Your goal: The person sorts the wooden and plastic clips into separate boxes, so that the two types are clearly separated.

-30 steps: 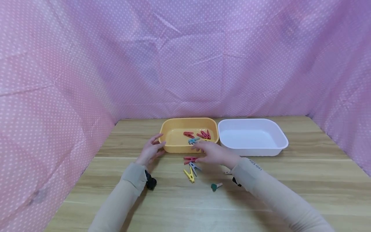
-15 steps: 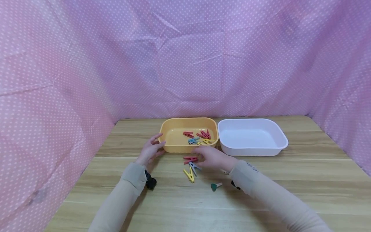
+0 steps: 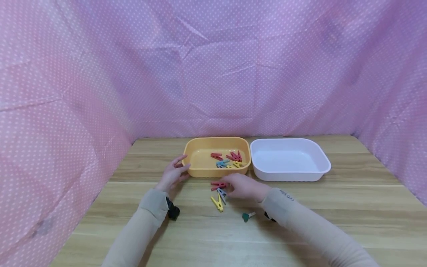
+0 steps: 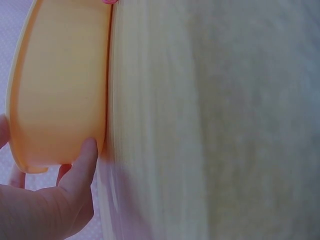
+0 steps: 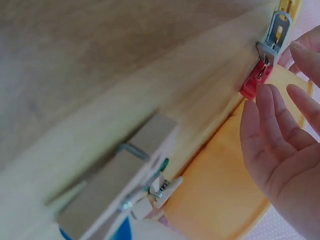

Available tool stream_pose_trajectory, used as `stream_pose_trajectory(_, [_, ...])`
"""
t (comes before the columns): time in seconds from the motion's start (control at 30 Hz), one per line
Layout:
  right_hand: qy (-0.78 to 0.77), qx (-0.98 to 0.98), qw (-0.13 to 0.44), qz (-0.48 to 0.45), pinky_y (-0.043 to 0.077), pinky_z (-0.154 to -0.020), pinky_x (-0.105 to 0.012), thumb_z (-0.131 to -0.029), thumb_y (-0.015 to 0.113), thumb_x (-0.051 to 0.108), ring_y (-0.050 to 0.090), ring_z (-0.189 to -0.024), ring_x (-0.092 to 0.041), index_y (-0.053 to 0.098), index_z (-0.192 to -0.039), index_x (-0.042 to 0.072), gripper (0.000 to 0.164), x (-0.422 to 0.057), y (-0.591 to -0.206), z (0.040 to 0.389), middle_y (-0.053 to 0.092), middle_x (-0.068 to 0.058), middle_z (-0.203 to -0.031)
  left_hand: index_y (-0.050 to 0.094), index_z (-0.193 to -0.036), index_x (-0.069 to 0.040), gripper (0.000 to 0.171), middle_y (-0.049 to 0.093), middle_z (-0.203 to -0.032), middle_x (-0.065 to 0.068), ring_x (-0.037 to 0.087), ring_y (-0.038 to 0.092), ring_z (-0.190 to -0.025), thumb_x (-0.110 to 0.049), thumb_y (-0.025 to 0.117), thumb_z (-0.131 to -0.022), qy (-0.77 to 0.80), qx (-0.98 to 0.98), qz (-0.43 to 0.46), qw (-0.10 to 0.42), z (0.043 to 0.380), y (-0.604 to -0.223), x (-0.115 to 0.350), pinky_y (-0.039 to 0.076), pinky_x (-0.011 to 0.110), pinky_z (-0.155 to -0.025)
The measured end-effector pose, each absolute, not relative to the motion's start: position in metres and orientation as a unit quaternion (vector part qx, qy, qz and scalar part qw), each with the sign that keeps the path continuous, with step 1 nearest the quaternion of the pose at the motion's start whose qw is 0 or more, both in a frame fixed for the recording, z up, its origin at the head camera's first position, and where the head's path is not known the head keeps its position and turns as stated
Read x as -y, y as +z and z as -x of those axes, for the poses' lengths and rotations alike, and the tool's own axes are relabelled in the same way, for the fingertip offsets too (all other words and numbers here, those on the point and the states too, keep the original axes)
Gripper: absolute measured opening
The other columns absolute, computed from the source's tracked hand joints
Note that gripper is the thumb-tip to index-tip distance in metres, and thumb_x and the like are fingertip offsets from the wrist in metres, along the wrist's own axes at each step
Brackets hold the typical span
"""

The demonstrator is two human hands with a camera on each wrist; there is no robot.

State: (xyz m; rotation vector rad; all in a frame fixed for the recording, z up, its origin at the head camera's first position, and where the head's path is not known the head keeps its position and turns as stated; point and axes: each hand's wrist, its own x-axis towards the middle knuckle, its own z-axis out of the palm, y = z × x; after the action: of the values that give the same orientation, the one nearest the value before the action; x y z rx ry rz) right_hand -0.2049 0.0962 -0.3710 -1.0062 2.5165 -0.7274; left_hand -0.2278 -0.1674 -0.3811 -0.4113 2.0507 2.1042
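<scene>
My left hand [image 3: 172, 175] holds the left end of the orange tray [image 3: 203, 172]; in the left wrist view its thumb lies on the front wall and other fingers reach round the corner. In front of the tray my right hand [image 3: 245, 187] reaches low over the table, its fingertips by a red clothespin [image 3: 215, 184]. The right wrist view shows those fingers apart from the thumb, close to the red clothespin [image 5: 256, 80], with nothing seen gripped. A grey-blue clothespin [image 3: 221, 192] and a yellow clothespin [image 3: 218, 205] lie just nearer.
Several red, blue and yellow clothespins [image 3: 233, 157] lie inside the orange tray. Beside it stands a white tray [image 3: 290, 176]. A small wooden clothespin with a green heart [image 3: 246, 217] lies nearer; another wooden clothespin [image 5: 125, 170] looms in the right wrist view. A pink dotted cloth [image 3: 213, 74] hangs behind.
My right hand has come back from over the orange tray's front rim down to the red clothespin on the table. The yellow clothespins in the tray are now uncovered. My left hand stays put.
</scene>
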Motion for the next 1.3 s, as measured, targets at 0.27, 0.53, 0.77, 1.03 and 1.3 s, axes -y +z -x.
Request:
stream_pose_trajectory(0.27, [-0.227, -0.897, 0.185, 0.33, 0.043, -0.067, -0.025, -0.083, 0.073, 0.018, 0.051, -0.076, -0.01, 0.063, -0.117, 0.02, 0.036, -0.0938, -0.3715, 0.202, 0.055, 0.007, -0.077, 0.037, -0.145, -0.014, 0.055, 0.038, -0.129, 0.015, 0.021, 0.051, -0.105, -0.006, 0.056, -0.094, 0.711, -0.685, 0.133, 0.087, 0.2277, -0.3814, 0.167, 0.049, 0.034, -0.095])
stream_pose_trajectory(0.53, [-0.217, -0.895, 0.186, 0.343, 0.042, -0.062, -0.021, -0.085, 0.07, 0.01, 0.05, -0.072, -0.008, 0.063, -0.119, 0.021, 0.037, -0.0915, -0.3767, 0.2037, 0.054, 0.008, -0.079, 0.037, -0.145, -0.013, 0.054, 0.038, -0.132, 0.017, 0.024, 0.051, -0.11, -0.005, 0.055, -0.095, 0.711, -0.686, 0.131, 0.089, 0.2278, -0.3809, 0.1669, 0.048, 0.036, -0.097])
stream_pose_trajectory(0.77, [-0.206, -0.897, 0.174, 0.351, 0.041, -0.062, -0.021, -0.086, 0.063, 0.001, 0.05, -0.07, -0.008, 0.064, -0.121, 0.019, 0.039, -0.0921, -0.3769, 0.2032, 0.056, 0.006, -0.08, 0.037, -0.145, -0.012, 0.055, 0.039, -0.121, 0.012, 0.02, 0.051, -0.102, -0.005, 0.056, -0.094, 0.713, -0.684, 0.133, 0.085, 0.2273, -0.3812, 0.167, 0.049, 0.032, -0.092])
stream_pose_trajectory(1.03, [-0.231, -0.891, 0.17, 0.351, 0.046, -0.071, -0.023, -0.086, 0.063, 0.001, 0.053, -0.078, -0.009, 0.067, -0.115, 0.016, 0.033, -0.0938, -0.3739, 0.2044, 0.06, 0.008, -0.09, 0.038, -0.145, -0.014, 0.055, 0.037, -0.121, 0.011, 0.018, 0.051, -0.1, -0.006, 0.057, -0.094, 0.71, -0.684, 0.143, 0.088, 0.2274, -0.3808, 0.1676, 0.049, 0.033, -0.095])
stream_pose_trajectory(1.3, [-0.25, -0.883, 0.162, 0.363, 0.044, -0.064, -0.023, -0.084, 0.062, -0.003, 0.051, -0.073, -0.01, 0.067, -0.113, 0.013, 0.033, -0.096, -0.3684, 0.2043, 0.06, 0.002, -0.083, 0.038, -0.145, -0.014, 0.054, 0.038, -0.122, 0.011, 0.019, 0.051, -0.102, -0.005, 0.056, -0.094, 0.711, -0.683, 0.14, 0.088, 0.2274, -0.3802, 0.1675, 0.048, 0.034, -0.096])
